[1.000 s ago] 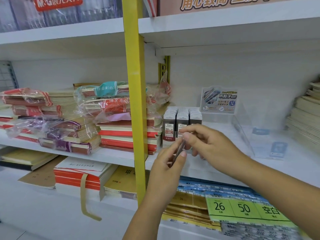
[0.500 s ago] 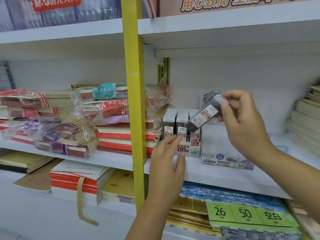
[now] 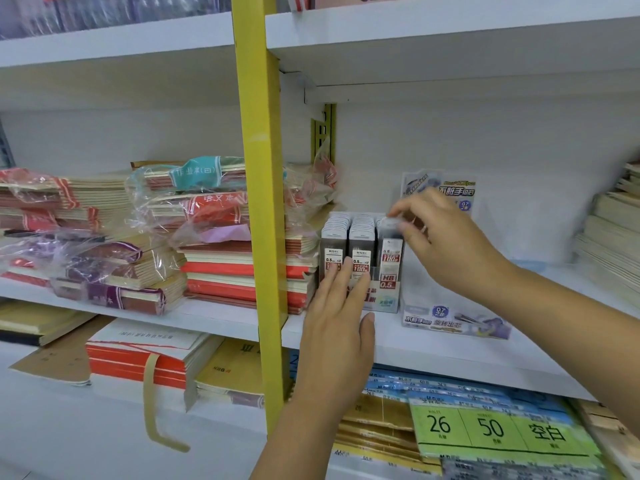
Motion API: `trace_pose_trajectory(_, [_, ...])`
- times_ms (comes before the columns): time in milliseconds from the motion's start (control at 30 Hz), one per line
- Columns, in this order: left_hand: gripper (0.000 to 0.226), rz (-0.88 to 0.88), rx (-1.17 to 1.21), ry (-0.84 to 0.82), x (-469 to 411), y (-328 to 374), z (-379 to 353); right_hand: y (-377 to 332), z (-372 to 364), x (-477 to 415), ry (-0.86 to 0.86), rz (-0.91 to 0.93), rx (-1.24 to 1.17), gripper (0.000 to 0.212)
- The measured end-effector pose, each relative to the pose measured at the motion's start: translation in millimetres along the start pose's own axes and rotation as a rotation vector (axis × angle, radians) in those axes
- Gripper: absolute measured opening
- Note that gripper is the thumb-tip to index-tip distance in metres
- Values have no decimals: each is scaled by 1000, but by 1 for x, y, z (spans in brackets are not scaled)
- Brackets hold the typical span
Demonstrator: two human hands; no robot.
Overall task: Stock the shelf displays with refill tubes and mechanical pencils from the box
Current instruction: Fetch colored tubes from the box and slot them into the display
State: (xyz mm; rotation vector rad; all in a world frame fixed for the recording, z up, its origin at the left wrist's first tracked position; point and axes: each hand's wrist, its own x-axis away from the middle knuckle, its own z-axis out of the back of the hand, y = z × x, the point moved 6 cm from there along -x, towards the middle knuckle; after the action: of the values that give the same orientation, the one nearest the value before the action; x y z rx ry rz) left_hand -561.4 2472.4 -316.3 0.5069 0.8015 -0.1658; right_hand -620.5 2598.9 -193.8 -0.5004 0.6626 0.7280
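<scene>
Your left hand lay flat and open against the front of the small grey-and-white cardboard display carton. Its straight fingertips touched the labels of the carton's two left columns of tubes and held nothing. Your right hand was above the carton's right side, with thumb and fingers curled in a pinch on the pale cap of a slim grey plastic refill tube. That tube stood upright at the front of the carton's right column, over the HB 0.5 mark. The carton sat on the white shelf board. Just right of the carton stood a clear plastic display tray with a blue-and-purple printed front; whether they touched, you could not tell. Left of the carton rose the yellow metal upright, and beyond it lay stacks of red-edged notebooks in clear plastic wrap. Below the carton lay a green price label reading 26 and 50.
</scene>
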Motion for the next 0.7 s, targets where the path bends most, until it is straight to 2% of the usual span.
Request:
trace_pose_trajectory(133, [53, -19, 25, -13, 1, 0, 1, 9, -12, 12, -64, -74, -1, 24])
trace_pose_trajectory(267, [51, -35, 54, 3, 9, 3, 8, 5, -11, 29, -69, -104, -36, 40])
trace_pose_trajectory(333, [45, -40, 53, 57, 20, 8, 18, -3, -5, 48, -4, -83, -86, 42])
trace_pose_trajectory(433, [31, -85, 67, 180, 52, 18, 32, -17, 8, 100, 163, -62, -257, 33])
trace_pose_trajectory(500, [26, -86, 85, 181, 84, 18, 32, -19, 6, 143, 217, -97, -382, 28])
trace_pose_trajectory(600, [27, 37, 113, -68, 145, 0, 2, -3, -27, 216, 142, -324, -574, 22])
trace_pose_trajectory(700, [33, 260, 144, -384, 227, -29, -48, 19, -92, 304, -144, -616, -617, 23])
